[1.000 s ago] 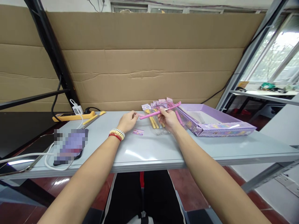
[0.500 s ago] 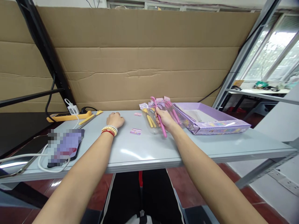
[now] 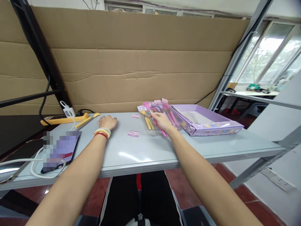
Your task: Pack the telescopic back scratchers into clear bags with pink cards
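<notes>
My right hand (image 3: 161,121) is closed around the handle of a pink back scratcher (image 3: 164,133). Its flared, toothed head points up and away from me, and the lower handle end shows below my fingers. Just behind that hand lie clear packs of yellow-handled pieces (image 3: 148,123) and pink-handled pieces (image 3: 171,115), partly overlapping and partly hidden. My left hand (image 3: 107,122) rests on the table with its fingers curled in, and nothing shows in it. Two small printed pink-purple labels, a nearer one (image 3: 133,134) and a farther one (image 3: 135,116), lie between my hands.
A shallow purple box (image 3: 217,130) stands right of the packs on the grey table (image 3: 141,150). At the left are a phone (image 3: 70,146) with a white cable, a yellow power strip (image 3: 66,119) and a yellow-ended tool (image 3: 87,121). Cardboard (image 3: 141,62) stands behind.
The back scratcher has turned in my right hand: its head showed as a side-on hook before and now shows its broad toothed face. My left hand stays on the table. The view has shifted slightly.
</notes>
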Motion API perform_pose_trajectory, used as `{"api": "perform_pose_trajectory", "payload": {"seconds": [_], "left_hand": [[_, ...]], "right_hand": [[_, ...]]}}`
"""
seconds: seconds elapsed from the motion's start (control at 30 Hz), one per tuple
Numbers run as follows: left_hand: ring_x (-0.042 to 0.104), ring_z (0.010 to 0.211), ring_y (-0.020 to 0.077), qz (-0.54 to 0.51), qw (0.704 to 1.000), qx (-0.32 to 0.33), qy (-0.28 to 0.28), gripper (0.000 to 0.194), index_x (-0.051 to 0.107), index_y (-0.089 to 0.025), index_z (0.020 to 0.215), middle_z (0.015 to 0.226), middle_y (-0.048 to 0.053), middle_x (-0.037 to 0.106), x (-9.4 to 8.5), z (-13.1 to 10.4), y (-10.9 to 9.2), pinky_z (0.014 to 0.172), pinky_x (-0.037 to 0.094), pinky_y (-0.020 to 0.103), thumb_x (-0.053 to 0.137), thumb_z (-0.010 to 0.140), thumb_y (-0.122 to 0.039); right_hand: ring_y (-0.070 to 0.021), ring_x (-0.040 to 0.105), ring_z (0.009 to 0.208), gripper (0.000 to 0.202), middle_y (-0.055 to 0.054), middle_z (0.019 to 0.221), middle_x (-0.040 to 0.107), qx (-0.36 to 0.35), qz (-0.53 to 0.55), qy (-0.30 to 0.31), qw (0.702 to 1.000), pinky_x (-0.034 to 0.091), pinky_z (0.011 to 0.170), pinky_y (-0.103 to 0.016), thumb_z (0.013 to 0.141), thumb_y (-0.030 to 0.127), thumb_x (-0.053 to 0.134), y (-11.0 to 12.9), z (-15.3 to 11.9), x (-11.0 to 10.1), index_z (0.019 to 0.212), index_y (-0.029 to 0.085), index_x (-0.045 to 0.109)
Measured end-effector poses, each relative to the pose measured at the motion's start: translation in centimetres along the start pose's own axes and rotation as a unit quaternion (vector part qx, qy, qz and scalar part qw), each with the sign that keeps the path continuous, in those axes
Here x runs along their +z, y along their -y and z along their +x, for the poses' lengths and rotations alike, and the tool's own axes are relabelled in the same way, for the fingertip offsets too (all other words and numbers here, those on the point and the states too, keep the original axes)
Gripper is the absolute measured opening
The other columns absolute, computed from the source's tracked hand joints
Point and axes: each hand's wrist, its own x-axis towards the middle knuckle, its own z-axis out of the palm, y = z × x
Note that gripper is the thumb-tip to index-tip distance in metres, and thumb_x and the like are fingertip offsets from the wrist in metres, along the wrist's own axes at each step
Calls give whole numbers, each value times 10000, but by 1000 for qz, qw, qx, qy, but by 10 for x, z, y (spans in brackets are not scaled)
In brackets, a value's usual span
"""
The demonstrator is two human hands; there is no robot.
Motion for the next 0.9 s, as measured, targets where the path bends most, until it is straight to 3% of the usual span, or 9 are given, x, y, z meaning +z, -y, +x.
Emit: {"api": "perform_pose_trajectory", "payload": {"seconds": [0.17,0.27,0.33,0.47,0.6,0.7,0.77,0.83,0.9], "left_hand": [[267,1400,323,-91,980,179,0,621,708,-196,1046,1442,156,453,4,-26,-33,1101,196,531,166,939,-480],[183,1435,296,-122,951,281,49,565,697,-245,1091,1525,81,351,7,-48,-51,1129,127,517,219,940,-508],[217,1419,297,-152,926,338,71,515,689,-255,1091,1510,63,380,10,-57,-59,1129,149,504,301,916,-544],[532,1138,270,-308,842,426,120,557,676,-175,903,1180,119,645,11,-63,-65,1012,380,421,361,861,-633],[604,728,193,-432,790,381,212,547,551,-163,736,759,73,650,7,-64,-67,722,507,339,463,776,-701],[574,617,147,-491,780,320,221,450,499,-175,803,700,35,606,6,-66,-67,606,495,288,454,826,-622],[547,566,131,-502,799,279,179,350,488,-181,841,670,14,583,5,-63,-65,554,464,264,430,871,-525],[520,536,128,-484,836,236,110,268,492,-190,845,642,-1,565,4,-58,-61,532,428,256,412,891,-442],[524,560,145,-447,877,175,28,256,498,-200,798,637,10,573,3,-51,-57,552,407,267,401,896,-416]], "right_hand": [[-100,364,395,299,49,422,428,-56,-73,13,996,296,427,-247,786,464,563,1,-8,13,692,190,637],[-118,413,462,312,30,499,480,-99,-83,9,992,333,467,-253,815,485,529,3,-12,30,692,215,628],[-139,461,546,319,14,577,525,-146,-66,-10,987,375,522,-264,822,502,525,7,-11,41,679,228,606],[-158,469,615,348,8,593,485,-196,-60,-51,978,385,583,-273,834,475,517,20,-6,57,599,219,505],[-128,444,585,377,18,555,444,-207,-135,-26,969,354,571,-246,868,409,475,37,-1,57,561,192,448],[-135,509,624,418,8,587,514,-199,-257,-30,945,371,597,-237,899,433,409,48,7,33,571,183,478],[-168,559,693,400,-29,630,576,-176,-318,-72,929,387,645,-248,892,385,422,50,14,-1,563,175,506],[-196,606,805,334,-86,766,661,-101,-446,-183,870,417,723,-257,894,284,394,46,18,-48,667,162,608],[-239,627,922,244,-168,950,687,9,-532,-250,809,438,783,-290,843,188,445,35,17,-100,848,124,680]]}}
